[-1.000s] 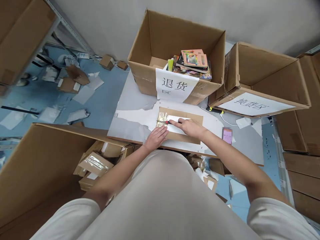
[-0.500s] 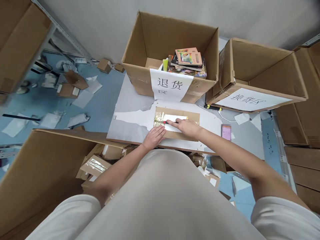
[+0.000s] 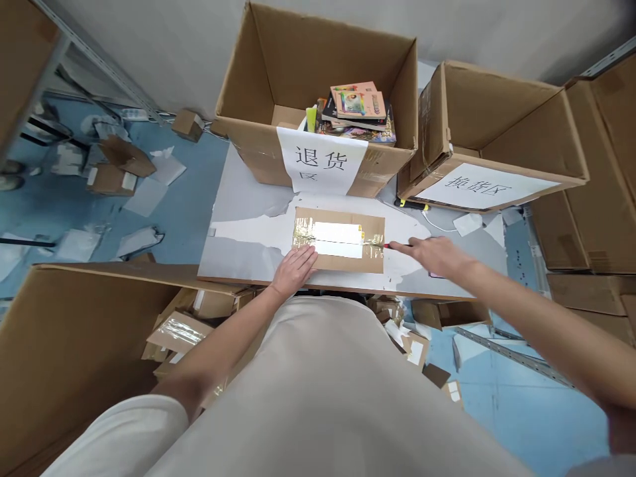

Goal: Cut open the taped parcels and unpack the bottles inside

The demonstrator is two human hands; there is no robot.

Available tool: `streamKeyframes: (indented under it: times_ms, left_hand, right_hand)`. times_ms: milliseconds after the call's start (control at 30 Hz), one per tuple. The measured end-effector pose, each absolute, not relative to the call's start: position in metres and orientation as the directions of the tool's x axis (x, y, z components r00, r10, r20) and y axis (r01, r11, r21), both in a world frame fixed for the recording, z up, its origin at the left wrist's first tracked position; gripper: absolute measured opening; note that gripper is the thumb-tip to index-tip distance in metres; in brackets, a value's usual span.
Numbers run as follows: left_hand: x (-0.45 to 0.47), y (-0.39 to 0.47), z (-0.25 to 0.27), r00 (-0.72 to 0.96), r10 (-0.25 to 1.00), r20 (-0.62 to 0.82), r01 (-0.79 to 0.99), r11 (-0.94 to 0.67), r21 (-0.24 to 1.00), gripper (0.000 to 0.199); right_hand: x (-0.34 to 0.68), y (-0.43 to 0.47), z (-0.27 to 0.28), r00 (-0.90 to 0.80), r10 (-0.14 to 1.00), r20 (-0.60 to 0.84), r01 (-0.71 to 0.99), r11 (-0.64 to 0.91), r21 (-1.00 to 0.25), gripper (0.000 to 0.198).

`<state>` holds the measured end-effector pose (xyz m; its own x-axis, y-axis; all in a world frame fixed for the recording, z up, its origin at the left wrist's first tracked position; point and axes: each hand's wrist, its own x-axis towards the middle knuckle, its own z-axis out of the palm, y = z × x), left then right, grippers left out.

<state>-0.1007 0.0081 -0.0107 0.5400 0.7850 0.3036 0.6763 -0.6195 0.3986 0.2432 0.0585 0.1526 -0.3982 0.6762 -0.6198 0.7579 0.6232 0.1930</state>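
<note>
A flat cardboard parcel (image 3: 342, 262) with shiny tape at both ends and a white label (image 3: 340, 248) lies on the table. A thin slit runs lengthwise across the label. My left hand (image 3: 297, 268) rests on the parcel's near left corner, fingers stretched out flat. Just past the right end of the parcel, my right hand (image 3: 440, 255) is closed around a slim box cutter (image 3: 397, 246) with a red tip part. The tip is at the parcel's right edge; whether it touches, I cannot tell. Under my right wrist, a phone (image 3: 436, 275) is mostly hidden.
Behind the parcel stand a large open carton (image 3: 258, 149) holding several books (image 3: 360, 109) and a second open carton (image 3: 497, 149). A black-and-yellow tool (image 3: 411, 204) lies before them on the table (image 3: 233, 255). At the left, a big carton (image 3: 89, 331) holds small boxes.
My right hand has drawn the box cutter rightward along the parcel to its right end, and the slit across the label now shows. My left hand stays on the parcel. The view has shifted slightly.
</note>
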Motion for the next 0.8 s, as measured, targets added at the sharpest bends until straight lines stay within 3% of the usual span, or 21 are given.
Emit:
streamKeyframes:
  times_ms: [133,233,300,367,433,533,667,800]
  left_hand:
    - [-0.1,0.008,-0.01,0.543,0.793,0.276,0.677,-0.608,0.414,0.044]
    - [-0.1,0.008,-0.004,0.55,0.791,0.268,0.686,-0.611,0.396,0.043]
    - [-0.098,0.009,0.005,0.555,0.791,0.259,0.692,-0.611,0.383,0.042]
    - [-0.093,0.013,0.015,0.547,0.802,0.24,0.713,-0.597,0.369,0.045]
    - [-0.086,0.023,0.026,0.532,0.82,0.212,0.743,-0.571,0.348,0.056]
    - [-0.074,0.04,0.038,0.51,0.844,0.165,0.787,-0.536,0.304,0.074]
    - [-0.065,0.055,0.044,0.47,0.876,0.103,0.837,-0.48,0.264,0.084]
    - [-0.061,0.06,0.045,0.44,0.894,0.082,0.861,-0.446,0.243,0.095]
  right_hand:
    - [0.298,0.043,0.152,-0.414,0.701,-0.581,0.785,0.598,0.162,0.08]
    - [0.333,0.024,0.155,-0.393,0.784,-0.48,0.868,0.489,0.088,0.068]
    - [0.345,0.005,0.15,-0.325,0.865,-0.384,0.94,0.34,-0.03,0.056]
    - [0.341,-0.014,0.136,-0.202,0.93,-0.306,0.962,0.129,-0.242,0.051]
    - [0.322,-0.03,0.113,-0.052,0.948,-0.315,0.87,-0.112,-0.48,0.054]
    - [0.284,-0.042,0.078,0.108,0.916,-0.386,0.558,-0.377,-0.739,0.064]
    - [0.253,-0.041,0.05,0.184,0.887,-0.423,0.248,-0.458,-0.854,0.074]
    - [0.246,-0.039,0.044,0.196,0.88,-0.432,0.168,-0.464,-0.87,0.075]
